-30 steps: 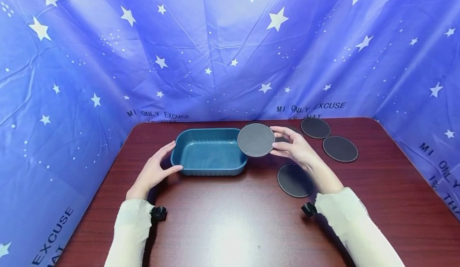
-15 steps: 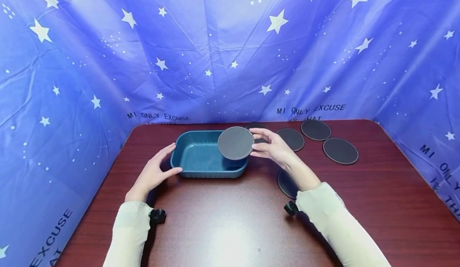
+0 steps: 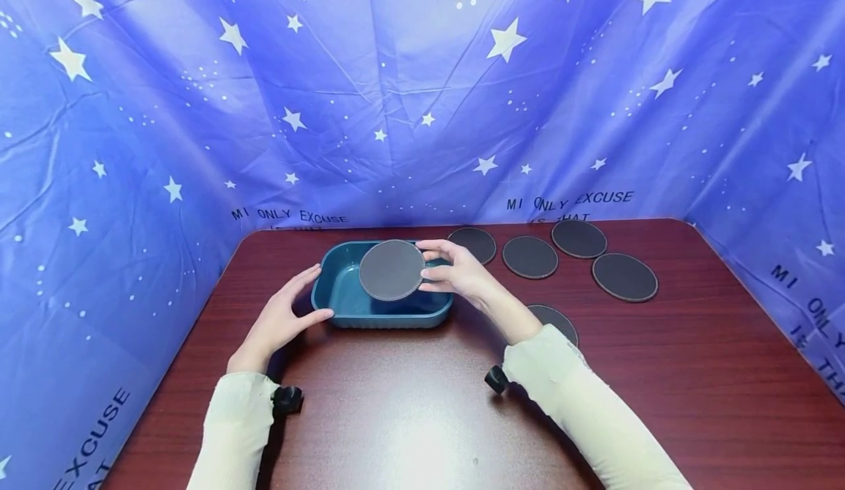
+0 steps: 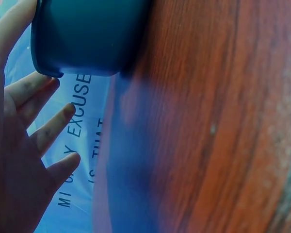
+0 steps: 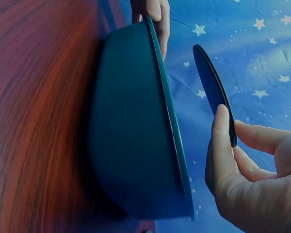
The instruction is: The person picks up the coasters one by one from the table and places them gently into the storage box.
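Probably light and stiff, the coaster (image 3: 392, 270), best held by its edge, hangs above the container (image 3: 389, 322), pinched in the right hand (image 3: 465, 276). The left hand (image 3: 279, 318), spread wide, touches the container.

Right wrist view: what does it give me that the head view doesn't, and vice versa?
Only the right wrist view: the edge-on profile of the dark, round, flat disc and the gap between it and the rim of the teal, rounded-rectangular tray.
Only the head view: the tray's inside, five other dark round discs on the reddish-brown wood-grain table, and the cream sleeves.
Both: the disc pinched in the right-hand grip, the left-hand grip, the tray, the table and the blue star-print cloth.
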Available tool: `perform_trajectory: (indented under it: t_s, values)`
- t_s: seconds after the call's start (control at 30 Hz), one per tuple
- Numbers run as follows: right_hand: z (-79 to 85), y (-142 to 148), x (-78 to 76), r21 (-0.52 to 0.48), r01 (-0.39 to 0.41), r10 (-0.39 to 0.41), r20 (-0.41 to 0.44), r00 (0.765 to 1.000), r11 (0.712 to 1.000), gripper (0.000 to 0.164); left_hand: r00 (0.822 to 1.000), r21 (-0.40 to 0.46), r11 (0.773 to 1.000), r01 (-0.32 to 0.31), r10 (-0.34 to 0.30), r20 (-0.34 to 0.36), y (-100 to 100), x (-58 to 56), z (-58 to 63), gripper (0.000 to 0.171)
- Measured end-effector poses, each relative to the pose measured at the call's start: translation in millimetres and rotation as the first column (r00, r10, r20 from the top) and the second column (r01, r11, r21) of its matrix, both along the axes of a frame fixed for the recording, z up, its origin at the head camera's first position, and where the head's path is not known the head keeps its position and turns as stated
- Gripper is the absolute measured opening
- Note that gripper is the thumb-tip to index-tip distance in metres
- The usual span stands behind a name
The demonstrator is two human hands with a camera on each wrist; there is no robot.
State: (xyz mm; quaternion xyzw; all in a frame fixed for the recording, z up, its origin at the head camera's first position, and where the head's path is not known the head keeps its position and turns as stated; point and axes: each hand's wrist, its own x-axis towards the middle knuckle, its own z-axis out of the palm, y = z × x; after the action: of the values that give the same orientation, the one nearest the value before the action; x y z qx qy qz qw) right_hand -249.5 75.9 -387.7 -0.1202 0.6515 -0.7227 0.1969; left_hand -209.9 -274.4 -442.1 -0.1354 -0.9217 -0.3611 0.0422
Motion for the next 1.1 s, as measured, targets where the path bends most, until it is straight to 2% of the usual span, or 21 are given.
perform_trajectory:
  t_s: [0.17,0.43,0.83,1.1]
  values:
    - [-2.1,-17.8,-2.3,0.014,-0.010,0.010,0.026,1.000,1.000,0.057,1.000,0.001,1.000,0.000,0.000,0.009,-0.4,-0.1,0.1,0.084]
    - [-10.1,-39.7,-7.4,0.090,-0.014,0.006,0.094,0.996,0.996,0.054,1.000,-0.002,1.000,-0.004,0.004,0.014,-1.1,0.8,-1.3,0.084]
    - [-24.0,-57.3,-11.2,0.208,-0.011,-0.024,0.161,0.987,0.978,0.054,1.000,-0.001,1.000,0.002,-0.002,0.002,-0.4,0.2,-3.2,0.083]
    - [-29.3,-63.1,-13.7,0.328,0.000,-0.035,0.100,0.994,0.945,0.050,1.000,-0.004,1.000,0.002,-0.003,-0.017,-0.3,0.0,-2.7,0.083]
